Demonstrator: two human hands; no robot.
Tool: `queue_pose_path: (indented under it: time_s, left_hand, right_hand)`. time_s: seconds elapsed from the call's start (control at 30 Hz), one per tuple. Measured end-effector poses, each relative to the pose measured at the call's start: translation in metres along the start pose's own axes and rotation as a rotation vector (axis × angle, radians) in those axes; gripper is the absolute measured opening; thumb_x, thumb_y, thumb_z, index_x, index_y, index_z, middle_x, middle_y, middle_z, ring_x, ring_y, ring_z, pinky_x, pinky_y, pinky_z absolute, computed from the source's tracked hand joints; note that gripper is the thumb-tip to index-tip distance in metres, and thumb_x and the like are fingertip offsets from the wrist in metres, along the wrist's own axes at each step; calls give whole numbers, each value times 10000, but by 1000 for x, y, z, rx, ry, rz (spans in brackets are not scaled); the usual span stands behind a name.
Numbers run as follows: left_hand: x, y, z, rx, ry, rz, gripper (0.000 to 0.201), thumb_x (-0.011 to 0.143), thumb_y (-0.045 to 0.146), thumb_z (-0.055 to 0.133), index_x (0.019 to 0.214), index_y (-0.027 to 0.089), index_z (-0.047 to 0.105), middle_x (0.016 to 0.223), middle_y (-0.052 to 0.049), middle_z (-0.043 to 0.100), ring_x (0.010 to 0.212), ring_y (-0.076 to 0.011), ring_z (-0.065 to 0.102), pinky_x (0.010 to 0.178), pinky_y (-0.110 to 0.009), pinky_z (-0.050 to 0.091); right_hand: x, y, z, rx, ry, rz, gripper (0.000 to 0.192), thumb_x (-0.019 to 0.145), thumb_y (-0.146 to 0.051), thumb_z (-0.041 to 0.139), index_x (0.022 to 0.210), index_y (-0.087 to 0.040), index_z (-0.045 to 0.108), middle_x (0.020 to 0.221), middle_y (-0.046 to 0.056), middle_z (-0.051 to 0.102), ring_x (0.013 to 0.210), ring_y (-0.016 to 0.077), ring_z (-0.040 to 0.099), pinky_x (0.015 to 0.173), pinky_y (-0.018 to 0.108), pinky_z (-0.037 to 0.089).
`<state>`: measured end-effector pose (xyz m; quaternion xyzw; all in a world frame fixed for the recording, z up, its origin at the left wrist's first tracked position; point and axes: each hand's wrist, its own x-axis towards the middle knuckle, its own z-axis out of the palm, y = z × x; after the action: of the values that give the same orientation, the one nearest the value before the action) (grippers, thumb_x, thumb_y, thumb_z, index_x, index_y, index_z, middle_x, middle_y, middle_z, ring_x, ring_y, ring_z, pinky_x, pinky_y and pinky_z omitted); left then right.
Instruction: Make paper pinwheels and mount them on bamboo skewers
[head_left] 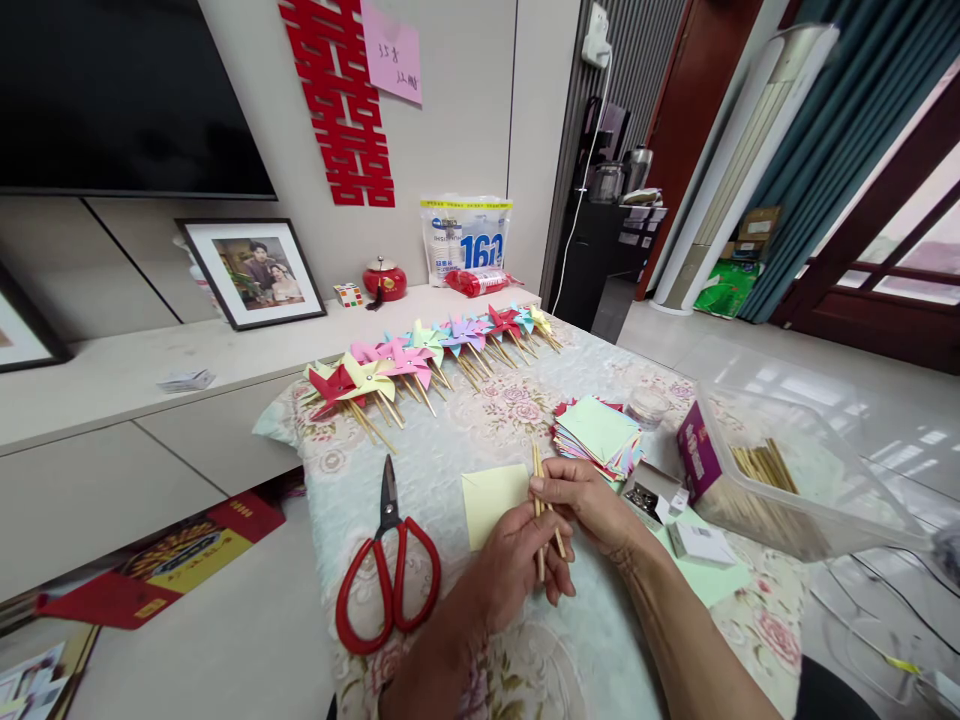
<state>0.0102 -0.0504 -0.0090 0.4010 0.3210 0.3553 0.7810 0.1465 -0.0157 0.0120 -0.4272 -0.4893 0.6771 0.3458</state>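
My left hand (517, 565) and my right hand (585, 505) meet over the flowered tablecloth (525, 410), and both are closed around a pair of thin wooden sticks (537, 470) that point away from me. Under the sticks lies a pale yellow paper square (491, 498). Red-handled scissors (388, 570) lie shut to the left of my left hand. A stack of coloured paper squares (598, 432) sits just beyond my right hand.
A row of finished paper pinwheels (427, 358) runs along the table's far edge. At the right, a clear plastic bin (795, 470) holds more sticks, with small boxes (697, 540) beside it. A TV console with a framed photo (255, 270) stands behind.
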Motion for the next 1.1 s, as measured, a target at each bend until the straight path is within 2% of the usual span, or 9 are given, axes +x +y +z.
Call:
queue_pose_path:
  time_s: [0.1, 0.2, 0.3, 0.4, 0.53, 0.63, 0.8, 0.9, 1.1]
  left_hand:
    - [1, -2, -3, 181, 45, 13, 506, 800, 669, 547, 871, 168, 541, 756, -13, 612, 466, -123, 592, 418, -234, 415]
    - [2, -2, -8, 400, 206, 99, 441, 869, 613, 482, 847, 177, 549, 721, -3, 598, 428, -109, 555, 386, -219, 371]
    - [2, 1, -11, 447, 363, 202, 365, 898, 519, 473, 891, 175, 596, 718, 3, 609, 414, -91, 509, 397, -215, 343]
    - [1, 5, -15, 467, 493, 296, 287, 892, 444, 509, 905, 182, 622, 730, -3, 637, 453, -98, 506, 468, -230, 388]
    - [-1, 7, -24, 652, 674, 335, 160, 862, 316, 548, 947, 206, 627, 649, 13, 613, 547, -153, 539, 567, -263, 429]
    - [-2, 7, -32, 863, 781, 389, 138, 828, 198, 537, 937, 213, 620, 796, -21, 657, 639, -174, 572, 664, -303, 463]
    - [-4, 6, -44, 1139, 856, 480, 225, 760, 55, 514, 902, 190, 625, 966, -90, 654, 920, -270, 587, 847, -408, 472]
    - [-4, 4, -49, 1197, 842, 502, 307, 731, -8, 483, 937, 166, 631, 1008, -112, 640, 984, -289, 569, 893, -438, 470]
    - [-5, 1, -54, 1204, 817, 472, 409, 739, -67, 400, 1023, 131, 617, 1071, -141, 617, 1053, -282, 573, 928, -445, 478]
  right_hand:
    - [-2, -4, -5, -171, 154, -71, 324, 808, -473, 614, 669, -213, 480, 454, -95, 394, 366, 91, 373, 404, 227, 301]
    - [-4, -9, -11, -607, 376, -129, 288, 840, -365, 556, 623, -196, 469, 566, -44, 472, 537, 110, 453, 526, 239, 325]
    - [-4, -10, -8, -1118, 508, -10, 274, 887, -307, 485, 659, -180, 569, 656, 29, 629, 639, 160, 557, 578, 269, 329]
    - [0, -7, 0, -1355, 579, 106, 287, 914, -262, 459, 761, -150, 674, 798, 139, 736, 738, 237, 663, 602, 304, 340]
    - [6, -2, 7, -1413, 623, 142, 282, 935, -252, 472, 907, -111, 715, 918, 220, 750, 838, 319, 715, 629, 330, 379]
    - [9, 0, 6, -1448, 650, 151, 248, 934, -259, 517, 1016, -105, 694, 996, 229, 740, 895, 345, 717, 647, 335, 402]
    - [5, -3, 0, -1433, 691, 120, 204, 925, -296, 559, 1020, -146, 660, 984, 176, 747, 864, 314, 712, 628, 313, 378]
    - [1, -5, -3, -1313, 735, -7, 167, 924, -284, 545, 947, -166, 660, 918, 122, 747, 821, 254, 692, 644, 293, 367]
    - [3, 1, 4, -1116, 484, -120, 155, 896, -209, 521, 830, -188, 660, 778, 29, 725, 717, 159, 643, 626, 236, 365]
